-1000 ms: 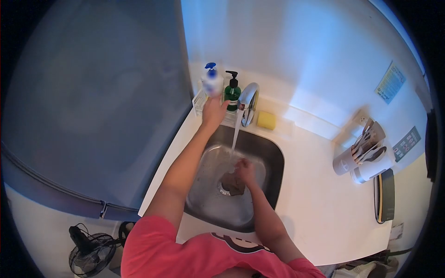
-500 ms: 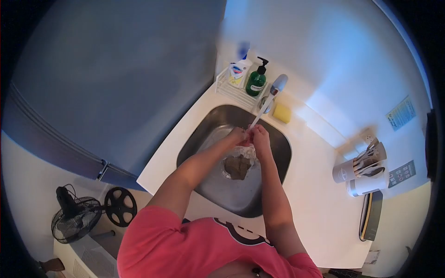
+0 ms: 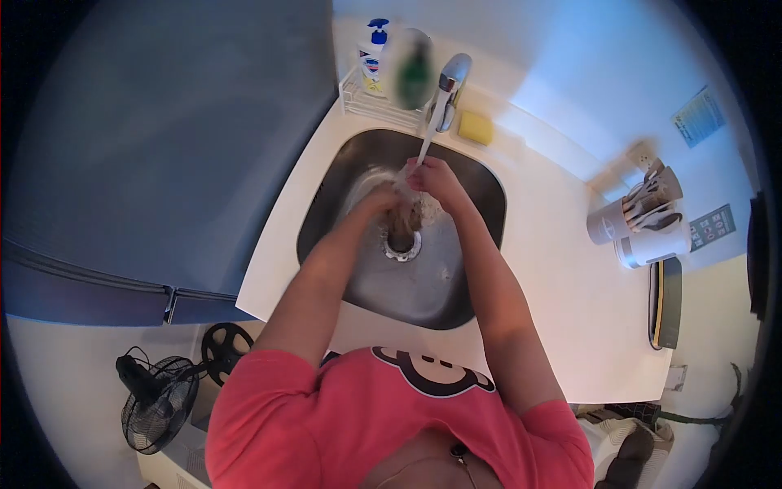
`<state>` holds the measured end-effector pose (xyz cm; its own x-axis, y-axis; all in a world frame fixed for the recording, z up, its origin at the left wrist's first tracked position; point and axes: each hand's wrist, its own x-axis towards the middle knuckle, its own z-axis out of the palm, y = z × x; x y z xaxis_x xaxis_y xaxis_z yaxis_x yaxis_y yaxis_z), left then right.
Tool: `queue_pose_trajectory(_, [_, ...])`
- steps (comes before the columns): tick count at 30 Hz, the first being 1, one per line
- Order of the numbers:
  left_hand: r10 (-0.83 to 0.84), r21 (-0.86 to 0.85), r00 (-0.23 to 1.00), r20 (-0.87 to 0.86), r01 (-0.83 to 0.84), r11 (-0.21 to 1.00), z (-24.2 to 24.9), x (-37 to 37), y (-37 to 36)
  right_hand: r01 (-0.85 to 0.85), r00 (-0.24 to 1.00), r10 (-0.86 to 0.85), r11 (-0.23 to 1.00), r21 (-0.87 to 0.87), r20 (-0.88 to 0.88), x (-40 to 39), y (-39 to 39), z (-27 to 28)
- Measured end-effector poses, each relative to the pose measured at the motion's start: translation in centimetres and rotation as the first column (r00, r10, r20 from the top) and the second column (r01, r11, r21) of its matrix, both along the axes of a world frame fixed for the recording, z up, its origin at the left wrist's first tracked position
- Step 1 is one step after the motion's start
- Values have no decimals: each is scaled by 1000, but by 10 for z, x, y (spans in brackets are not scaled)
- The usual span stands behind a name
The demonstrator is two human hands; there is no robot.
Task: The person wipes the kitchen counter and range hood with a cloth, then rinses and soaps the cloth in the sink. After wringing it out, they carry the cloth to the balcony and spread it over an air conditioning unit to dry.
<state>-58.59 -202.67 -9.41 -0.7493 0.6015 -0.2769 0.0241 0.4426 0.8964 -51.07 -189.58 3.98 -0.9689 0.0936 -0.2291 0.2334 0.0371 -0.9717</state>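
Note:
Both hands are in the steel sink (image 3: 391,297) under the faucet (image 3: 456,69), from which a stream of water runs. My right hand (image 3: 436,179) is closed at the stream; what its fingers pinch, if anything, is too small to tell. My left hand (image 3: 384,200) is lower and to the left, its fingers blurred by splashing water. A brownish, limp thing (image 3: 403,224), perhaps a cloth, hangs beside my left hand over the drain (image 3: 401,254). Whether my left fingers grip it cannot be made out.
A yellow sponge (image 3: 476,128) lies behind the sink. A wire rack (image 3: 379,107) holds a white pump bottle (image 3: 372,65) and a blurred green bottle (image 3: 414,77). Utensil holders (image 3: 607,223) stand on the right of the counter (image 3: 546,301).
The view has shifted, so the sink appears higher. My hands have moved apart, the left one lower. The brown thing has gone from a broad clump to a narrower shape over the drain.

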Motion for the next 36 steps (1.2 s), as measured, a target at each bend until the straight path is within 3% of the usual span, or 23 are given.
queue_pose_trajectory(1, [-20,2,986,-168,21,1000,18,-4,2,-5,1000,13,960,280,-28,-5,4,-9])
queue_pose_trajectory(3, [-47,-78,997,-57,43,996,46,-19,6,6,995,67,660,751,-67,-15,11,-42])
queue_pose_trajectory(4, [-56,-117,998,-2,55,992,58,-22,6,-14,999,44,653,757,-20,-15,12,-61])
queue_pose_trajectory(5, [-38,-35,998,49,40,999,69,-22,4,-33,999,22,647,762,25,-11,12,-83])
queue_pose_trajectory(7, [-14,125,988,153,-5,992,86,-22,-1,46,999,-24,775,630,-44,-4,7,-103])
queue_pose_trajectory(9, [140,234,965,223,-193,953,91,-18,-5,83,996,-56,884,459,-73,2,2,-94])
queue_pose_trajectory(10, [214,276,939,269,-288,917,83,-17,-6,82,996,-63,931,357,-64,4,0,-87])
queue_pose_trajectory(13, [188,270,915,356,-294,917,43,-19,-15,173,982,-156,969,175,-108,-10,9,-99])
queue_pose_trajectory(15, [101,195,527,844,-477,857,54,11,-9,121,962,7,883,453,-271,-2,6,-100])
queue_pose_trajectory(16, [-158,329,379,912,-443,834,45,10,-7,96,950,-75,994,52,-302,17,-13,-67])
queue_pose_trajectory(17, [-93,325,380,920,-612,721,51,28,4,117,992,-109,983,140,-64,19,-20,-56])
queue_pose_trajectory(18, [-101,408,466,879,-626,664,18,26,11,125,945,-131,991,-39,-299,26,-35,-45])
queue_pose_trajectory(19, [-101,490,547,831,-633,600,-15,24,18,124,981,-162,947,-297,-107,30,-38,-45])
queue_pose_trajectory(20, [-96,567,620,779,-630,531,-46,22,25,189,979,-203,923,-336,-6,31,-34,-50])
queue_pose_trajectory(21, [-84,462,501,862,-706,537,-34,27,34,295,938,-342,869,-397,-50,31,-33,-55])
queue_pose_trajectory(23, [48,271,371,927,-755,597,15,40,31,503,853,-497,864,-3,-157,9,-15,-114])
queue_pose_trajectory(26, [59,390,510,858,-724,569,4,38,36,347,915,-402,760,-549,22,7,-13,-115])
queue_pose_trajectory(29, [301,277,523,797,-760,588,34,45,23,426,883,-467,835,-348,-41,16,-30,-73])
queue_pose_trajectory(30, [228,291,501,835,-753,591,22,36,21,471,864,-469,881,-35,-181,10,-26,-80])
queue_pose_trajectory(31, [153,297,468,870,-746,596,7,30,19,503,855,-423,817,282,-300,6,-22,-90])
queue_pose_trajectory(33, [-52,264,321,946,-666,698,75,52,-1,575,778,-415,774,266,-472,5,-30,-90])
queue_pose_trajectory(35, [-44,343,386,921,-756,558,87,50,5,612,769,-475,740,278,-428,20,-47,-58])
queue_pose_trajectory(36, [-45,492,550,834,-705,511,62,42,12,654,712,-498,728,209,-495,17,-51,-58])
